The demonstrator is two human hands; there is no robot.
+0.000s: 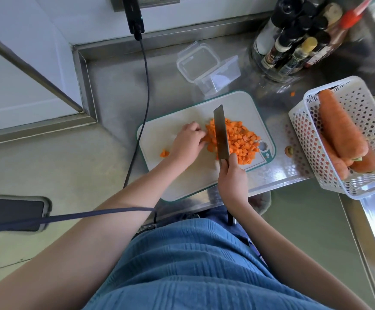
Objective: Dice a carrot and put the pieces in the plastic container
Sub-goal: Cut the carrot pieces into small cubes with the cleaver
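Head view shows most of the carrot cut into a pile of cubes (pixel 235 139) on the board (pixel 182 175). Right hand (pixel 232 175) grips the knife (pixel 221 133). Left hand (pixel 187 142) curls on uncut strips. Container (pixel 217 79) sits empty behind, so scooping is left.

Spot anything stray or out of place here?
Yes. One carrot bit lies on the counter beyond the cutting board, and a small clump sits apart from the main pile. The container holds none yet.
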